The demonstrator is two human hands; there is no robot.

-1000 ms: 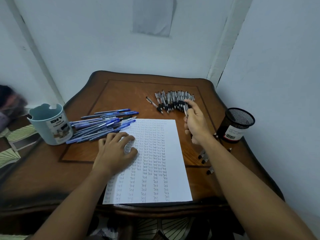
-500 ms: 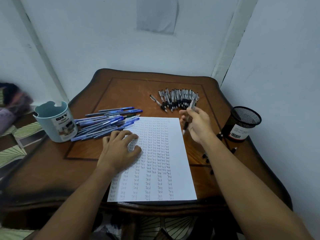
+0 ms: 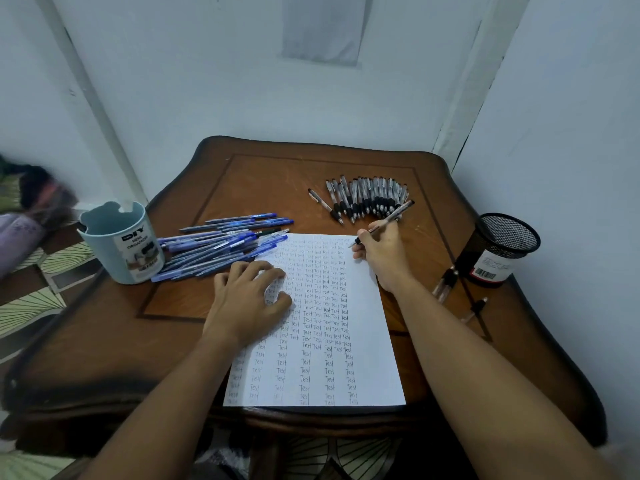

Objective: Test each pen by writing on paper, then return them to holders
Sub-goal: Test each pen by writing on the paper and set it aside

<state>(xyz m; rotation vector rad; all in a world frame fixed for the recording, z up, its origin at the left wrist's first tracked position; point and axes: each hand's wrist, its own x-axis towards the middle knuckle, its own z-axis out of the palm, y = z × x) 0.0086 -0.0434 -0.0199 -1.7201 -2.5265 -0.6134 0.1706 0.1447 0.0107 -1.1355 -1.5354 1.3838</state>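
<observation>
The paper [image 3: 332, 341] lies on the table [image 3: 104, 341]; left of it the desk organizer [image 3: 119, 244]; right, the mesh holder [image 3: 498, 249]; behind, a row of pens [image 3: 367, 199].

Brown wooden table [image 3: 263, 174] in white-walled corner; patterned fabric [image 3: 31, 303], blurred dark bundle [image 3: 38, 195] (unidentifiable) left.

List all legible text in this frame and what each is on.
"DIY" over "DESK ORGANIZER": label on the light blue holder.
"Test": handwritten many times in columns on the paper.
White label with barcode on the black mesh holder: print too small to read.
Blue pens: barrel print too small to read.
Black pens: no readable text.
</observation>
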